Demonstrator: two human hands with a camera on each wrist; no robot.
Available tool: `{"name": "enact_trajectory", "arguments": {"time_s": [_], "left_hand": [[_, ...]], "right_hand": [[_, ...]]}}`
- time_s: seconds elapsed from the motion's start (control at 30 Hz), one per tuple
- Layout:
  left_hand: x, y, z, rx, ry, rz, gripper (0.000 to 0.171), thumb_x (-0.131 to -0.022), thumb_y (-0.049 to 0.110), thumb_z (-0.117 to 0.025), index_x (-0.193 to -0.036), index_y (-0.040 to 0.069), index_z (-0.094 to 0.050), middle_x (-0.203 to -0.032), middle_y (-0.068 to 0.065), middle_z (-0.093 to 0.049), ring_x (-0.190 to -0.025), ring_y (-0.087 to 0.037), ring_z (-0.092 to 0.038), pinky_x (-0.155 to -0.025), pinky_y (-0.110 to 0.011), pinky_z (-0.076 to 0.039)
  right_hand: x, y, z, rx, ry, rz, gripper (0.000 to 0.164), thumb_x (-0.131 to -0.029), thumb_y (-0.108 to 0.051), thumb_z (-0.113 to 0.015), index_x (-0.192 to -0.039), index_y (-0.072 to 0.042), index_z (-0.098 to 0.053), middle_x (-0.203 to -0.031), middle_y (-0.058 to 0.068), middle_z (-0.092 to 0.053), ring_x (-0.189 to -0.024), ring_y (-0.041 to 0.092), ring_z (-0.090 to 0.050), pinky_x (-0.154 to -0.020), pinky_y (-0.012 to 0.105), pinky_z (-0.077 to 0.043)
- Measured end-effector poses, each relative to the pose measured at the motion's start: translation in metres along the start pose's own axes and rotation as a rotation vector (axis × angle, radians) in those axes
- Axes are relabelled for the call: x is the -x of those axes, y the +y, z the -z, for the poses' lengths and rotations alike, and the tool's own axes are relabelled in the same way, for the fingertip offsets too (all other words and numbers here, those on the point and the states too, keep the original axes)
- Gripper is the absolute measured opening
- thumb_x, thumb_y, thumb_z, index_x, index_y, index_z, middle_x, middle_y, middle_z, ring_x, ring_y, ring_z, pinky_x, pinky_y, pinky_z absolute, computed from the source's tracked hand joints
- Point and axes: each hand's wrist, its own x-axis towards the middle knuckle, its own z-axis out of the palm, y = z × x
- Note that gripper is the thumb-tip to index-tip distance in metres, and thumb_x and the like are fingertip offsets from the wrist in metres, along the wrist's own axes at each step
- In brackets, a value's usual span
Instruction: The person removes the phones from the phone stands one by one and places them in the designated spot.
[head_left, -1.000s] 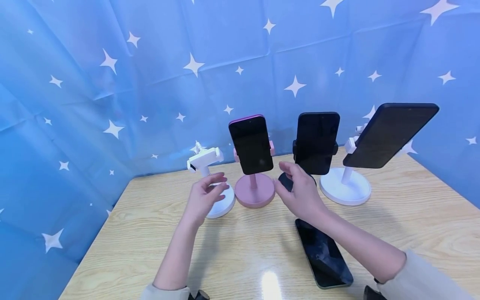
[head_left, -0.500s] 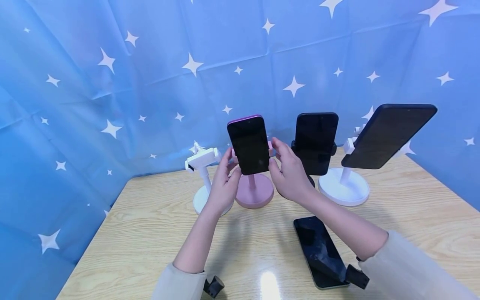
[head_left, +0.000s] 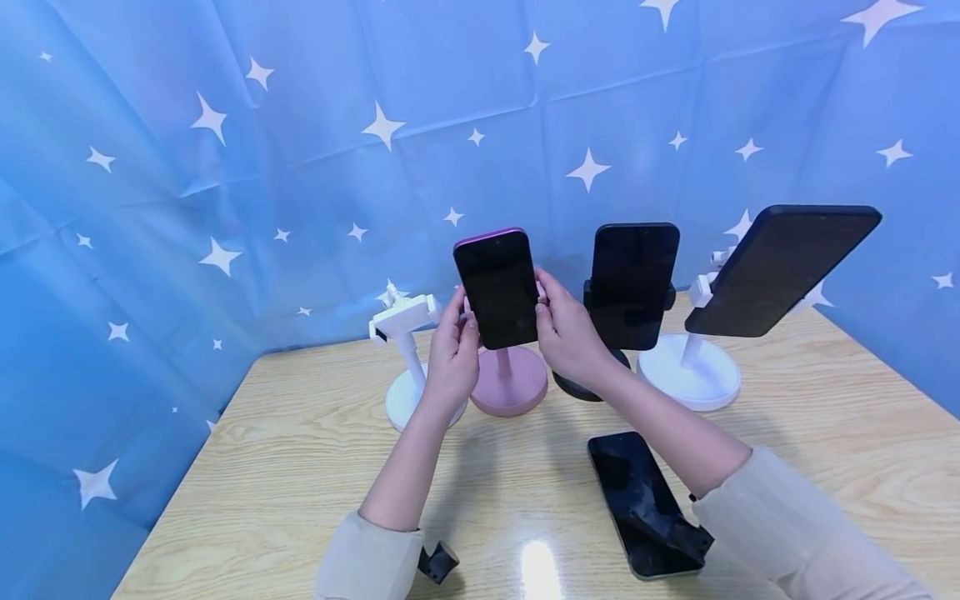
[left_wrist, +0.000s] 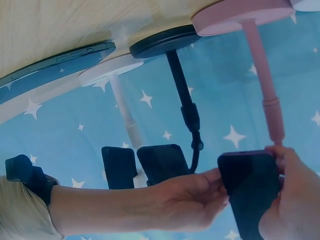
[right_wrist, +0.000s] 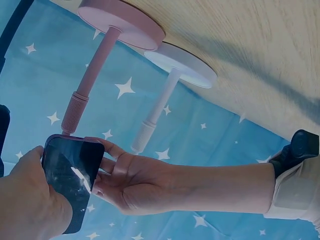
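A black-screened smartphone (head_left: pixel 497 287) with a magenta edge stands upright in the clamp of a pink phone stand (head_left: pixel 510 392). My left hand (head_left: pixel 452 362) grips its left side, thumb at the front edge and fingers reaching behind. On the opposite side my right hand (head_left: pixel 570 333) holds the phone's edge the same way, by the pink clamp. The left wrist view shows the phone (left_wrist: pixel 247 185) between both hands, below the pink stem in that picture. In the right wrist view the right thumb overlaps the screen of the phone (right_wrist: pixel 75 175). Fingertips behind the phone are partly hidden.
Left of the pink stand is a white phone stand (head_left: pixel 407 318) with a bare clamp. To the right, a black stand carries another phone (head_left: pixel 633 283), and a white stand (head_left: pixel 690 375) bears a tablet (head_left: pixel 783 271). A phone (head_left: pixel 637 500) lies on the wooden table (head_left: pixel 300 467) under my right forearm.
Both hands have come inward from either side and up to the phone in the pink stand, and now hold its edges. The other stands and the lying phone stay put.
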Motion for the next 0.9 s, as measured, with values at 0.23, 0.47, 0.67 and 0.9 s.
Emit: {"name": "enact_trajectory", "arguments": {"time_s": [0.23, 0.47, 0.67, 0.9], "left_hand": [[0.001, -0.001, 0.0, 0.006, -0.002, 0.001, 0.043, -0.098, 0.003, -0.032, -0.141, 0.008, -0.033, -0.134, -0.013, -0.044, -0.104, -0.031, -0.058, -0.085, -0.037, -0.049], [0.005, -0.001, 0.003, 0.058, -0.035, -0.04, 0.041, -0.097, 0.001, -0.034, -0.138, 0.006, -0.038, -0.123, -0.017, -0.048, -0.1, -0.032, -0.06, -0.081, -0.036, -0.051], [0.009, 0.0, 0.005, 0.079, -0.04, -0.061, 0.041, -0.095, -0.006, -0.035, -0.134, 0.002, -0.042, -0.121, -0.018, -0.05, -0.094, -0.032, -0.061, -0.078, -0.037, -0.053], [0.014, 0.003, 0.009, 0.103, -0.047, -0.021, 0.041, -0.093, -0.009, -0.037, -0.131, 0.001, -0.045, -0.122, -0.017, -0.05, -0.09, -0.025, -0.063, -0.078, -0.037, -0.053]], "right_hand": [[0.001, 0.002, 0.002, 0.021, 0.02, 0.016, 0.041, -0.093, 0.008, -0.035, -0.133, 0.013, -0.03, -0.12, 0.027, -0.047, -0.104, 0.03, -0.048, -0.091, 0.043, -0.043], [0.008, 0.004, 0.004, 0.014, 0.064, 0.087, 0.034, -0.09, 0.012, -0.04, -0.124, 0.013, -0.039, -0.101, 0.021, -0.052, -0.089, 0.027, -0.05, -0.077, 0.033, -0.046], [0.014, 0.007, 0.003, -0.011, 0.104, 0.153, 0.033, -0.086, 0.016, -0.044, -0.118, 0.013, -0.045, -0.099, 0.019, -0.053, -0.088, 0.026, -0.054, -0.078, 0.024, -0.048], [0.021, 0.005, 0.004, -0.039, 0.127, 0.181, 0.032, -0.084, 0.018, -0.046, -0.115, 0.013, -0.049, -0.103, 0.021, -0.057, -0.089, 0.026, -0.057, -0.08, 0.015, -0.046]]}}
